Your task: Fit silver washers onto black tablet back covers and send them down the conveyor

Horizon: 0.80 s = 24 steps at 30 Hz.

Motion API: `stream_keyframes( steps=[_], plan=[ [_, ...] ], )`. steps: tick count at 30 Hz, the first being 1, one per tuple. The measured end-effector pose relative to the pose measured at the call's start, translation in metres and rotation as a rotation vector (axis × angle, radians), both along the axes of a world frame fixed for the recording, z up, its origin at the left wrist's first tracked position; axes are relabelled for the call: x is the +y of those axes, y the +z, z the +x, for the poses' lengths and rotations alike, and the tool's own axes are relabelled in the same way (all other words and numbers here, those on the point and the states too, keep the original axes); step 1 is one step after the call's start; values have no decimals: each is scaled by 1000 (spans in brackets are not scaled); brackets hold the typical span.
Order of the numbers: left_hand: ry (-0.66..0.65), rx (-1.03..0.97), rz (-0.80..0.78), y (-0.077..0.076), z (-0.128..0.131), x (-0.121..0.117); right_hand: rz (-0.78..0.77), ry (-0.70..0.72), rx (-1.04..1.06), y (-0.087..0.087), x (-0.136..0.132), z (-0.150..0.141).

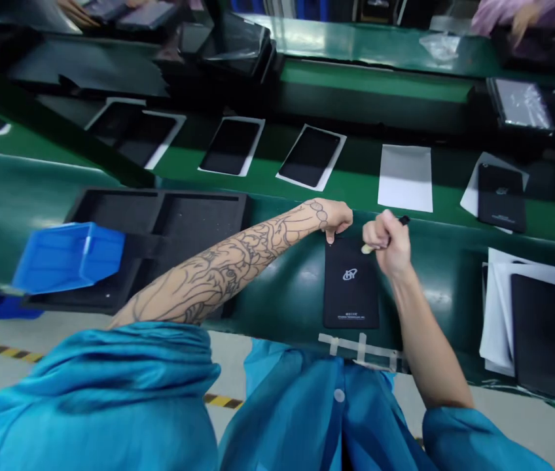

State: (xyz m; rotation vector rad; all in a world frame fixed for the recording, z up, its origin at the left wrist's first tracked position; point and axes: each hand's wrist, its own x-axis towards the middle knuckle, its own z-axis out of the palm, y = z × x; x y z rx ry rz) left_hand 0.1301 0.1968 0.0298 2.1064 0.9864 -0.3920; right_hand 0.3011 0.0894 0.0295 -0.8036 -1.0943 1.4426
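Observation:
A black tablet (351,288) with a pale logo lies back side up on the green bench in front of me. Curled at its top left corner, my left hand (339,217) presses the thumb on the tablet's edge; the other fingers are folded and partly hidden. My right hand (389,241) is closed in a fist over the top right corner. It grips a slim tool (404,220) whose black end sticks out above the fist. A pale yellowish tip shows below the fist, close to the tablet. The tool's middle is hidden by my fingers.
A blue bin (74,255) rests on a black divided tray (199,226) at left. Black tablets on white sheets (405,176) line the green conveyor beyond. More tablets and sheets (498,314) are stacked at right. A slanted green post (61,127) crosses the left. Other people's hands show across the line.

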Motion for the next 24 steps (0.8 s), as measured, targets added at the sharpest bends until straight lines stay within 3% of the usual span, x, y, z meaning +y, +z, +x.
stream_keyframes(
  steps=[4,8,12,16,20,24],
  plan=[
    [90,-162,58,6,-33,-23,77,104,-86,-6,7,-49],
    [356,-527,335,18,-107,-83,100,59,-69,-17,19,-70],
    [768,-375,677,23,-206,-157,64,24,-97,-23,23,-74],
    [869,-180,793,1,-276,-220,68,58,-51,-24,23,-80],
    [912,-81,733,-33,-289,-263,69,126,-85,-31,17,-83],
    [873,-20,713,-47,-274,-279,180,100,-169,-42,7,-83]
  ],
)
